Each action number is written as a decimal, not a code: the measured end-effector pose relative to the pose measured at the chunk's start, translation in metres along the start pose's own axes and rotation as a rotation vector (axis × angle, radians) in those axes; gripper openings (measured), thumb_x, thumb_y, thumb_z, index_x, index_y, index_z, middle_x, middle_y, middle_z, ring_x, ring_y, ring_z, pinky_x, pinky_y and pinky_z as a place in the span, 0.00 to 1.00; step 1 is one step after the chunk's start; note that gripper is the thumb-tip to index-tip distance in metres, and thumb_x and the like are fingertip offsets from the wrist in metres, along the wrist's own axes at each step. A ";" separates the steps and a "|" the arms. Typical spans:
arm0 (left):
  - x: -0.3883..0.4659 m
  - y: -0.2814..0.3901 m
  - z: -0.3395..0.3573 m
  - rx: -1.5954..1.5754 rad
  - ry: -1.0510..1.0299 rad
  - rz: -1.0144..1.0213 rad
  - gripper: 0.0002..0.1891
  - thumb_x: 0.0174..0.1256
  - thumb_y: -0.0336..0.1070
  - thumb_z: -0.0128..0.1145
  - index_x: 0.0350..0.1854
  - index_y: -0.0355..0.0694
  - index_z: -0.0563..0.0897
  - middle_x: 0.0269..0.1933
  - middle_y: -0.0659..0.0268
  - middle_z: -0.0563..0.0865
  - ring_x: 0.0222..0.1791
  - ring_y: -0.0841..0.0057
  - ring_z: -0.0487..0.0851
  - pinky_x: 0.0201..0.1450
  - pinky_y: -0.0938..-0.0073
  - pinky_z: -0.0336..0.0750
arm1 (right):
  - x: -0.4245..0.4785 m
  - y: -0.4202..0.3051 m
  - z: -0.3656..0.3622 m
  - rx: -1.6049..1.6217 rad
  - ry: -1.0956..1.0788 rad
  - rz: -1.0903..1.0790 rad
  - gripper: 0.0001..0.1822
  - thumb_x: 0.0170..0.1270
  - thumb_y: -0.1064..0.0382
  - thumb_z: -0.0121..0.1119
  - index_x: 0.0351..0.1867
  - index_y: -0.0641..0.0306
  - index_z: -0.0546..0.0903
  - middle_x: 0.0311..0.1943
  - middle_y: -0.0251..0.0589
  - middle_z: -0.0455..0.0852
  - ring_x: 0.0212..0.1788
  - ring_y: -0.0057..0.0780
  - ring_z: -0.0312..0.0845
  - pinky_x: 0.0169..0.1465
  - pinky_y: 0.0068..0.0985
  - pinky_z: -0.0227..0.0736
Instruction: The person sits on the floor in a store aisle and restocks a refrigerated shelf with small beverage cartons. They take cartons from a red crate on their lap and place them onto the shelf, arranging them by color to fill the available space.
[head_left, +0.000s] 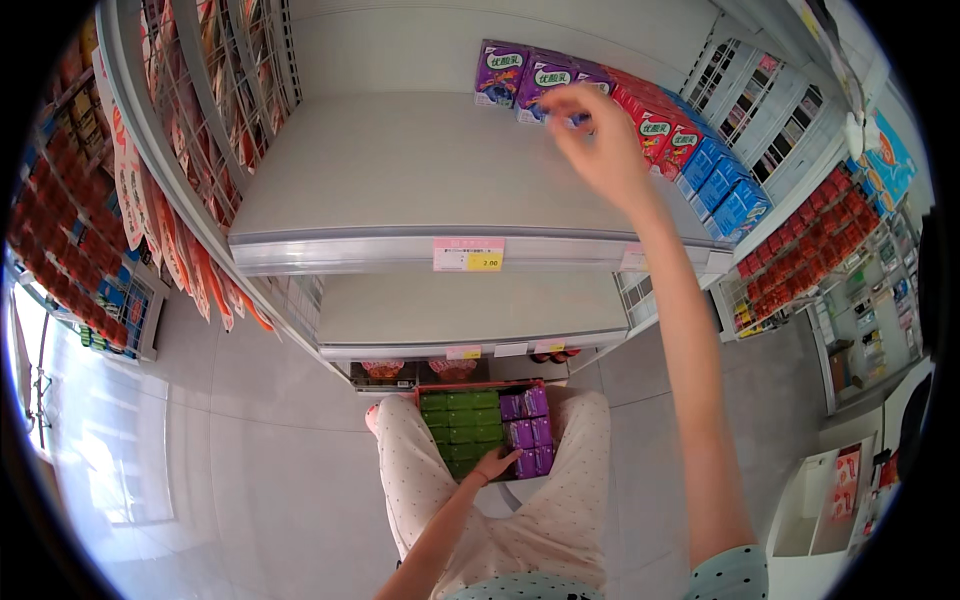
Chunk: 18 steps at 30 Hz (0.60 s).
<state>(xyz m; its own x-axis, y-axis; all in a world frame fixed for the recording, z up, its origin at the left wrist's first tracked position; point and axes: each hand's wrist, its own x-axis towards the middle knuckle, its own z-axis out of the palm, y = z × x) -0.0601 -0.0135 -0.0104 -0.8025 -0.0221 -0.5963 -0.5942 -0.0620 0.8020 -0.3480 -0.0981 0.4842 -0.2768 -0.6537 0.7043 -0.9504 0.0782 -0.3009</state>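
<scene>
My right hand (596, 142), slightly blurred, is raised over the shelf (390, 165) in front of the purple drink cartons (501, 73). Its fingers are curled apart from the thumb, with nothing visible between them. Down between my knees, my left hand (493, 466) reaches into a cardboard box (486, 384). Its fingertips meet the purple cartons (531, 433) on the box's right side; whether they grip one cannot be told. Green cartons (465, 424) fill the box's left side. On the shelf, red cartons (660, 135) stand right of the purple rows, partly behind my right forearm.
Blue packs (727, 187) sit at the shelf's right end. A price tag (469, 255) marks its metal front edge. Below are a lower shelf (465, 307) and packages at floor level. Hanging packets (202, 262) line the left wire side; red goods on racks (814, 244) stand at the right.
</scene>
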 end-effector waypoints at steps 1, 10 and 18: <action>-0.001 0.006 0.004 0.004 0.026 0.002 0.44 0.58 0.65 0.56 0.68 0.34 0.63 0.61 0.52 0.75 0.53 0.66 0.78 0.59 0.70 0.70 | 0.020 0.031 -0.001 -0.169 0.056 -0.014 0.18 0.55 0.69 0.59 0.48 0.65 0.77 0.50 0.39 0.79 0.51 0.29 0.75 0.50 0.32 0.71; 0.002 -0.001 -0.001 -0.134 0.036 0.153 0.47 0.55 0.60 0.63 0.70 0.37 0.60 0.65 0.51 0.70 0.63 0.64 0.71 0.63 0.69 0.67 | 0.033 0.079 0.058 -0.869 -0.241 0.207 0.36 0.43 0.70 0.65 0.59 0.67 0.66 0.70 0.50 0.53 0.73 0.38 0.48 0.72 0.43 0.48; 0.006 -0.007 0.002 -0.150 0.056 0.181 0.44 0.56 0.58 0.63 0.70 0.38 0.61 0.64 0.51 0.73 0.63 0.65 0.72 0.63 0.69 0.67 | 0.051 0.078 0.034 -0.794 0.078 0.047 0.37 0.43 0.65 0.70 0.58 0.63 0.69 0.58 0.47 0.71 0.63 0.41 0.64 0.67 0.43 0.56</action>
<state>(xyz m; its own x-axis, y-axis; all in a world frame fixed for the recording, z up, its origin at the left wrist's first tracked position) -0.0607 -0.0109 -0.0195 -0.8882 -0.1013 -0.4481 -0.4232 -0.1993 0.8838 -0.4311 -0.1510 0.4743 -0.3003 -0.5842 0.7540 -0.7461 0.6364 0.1959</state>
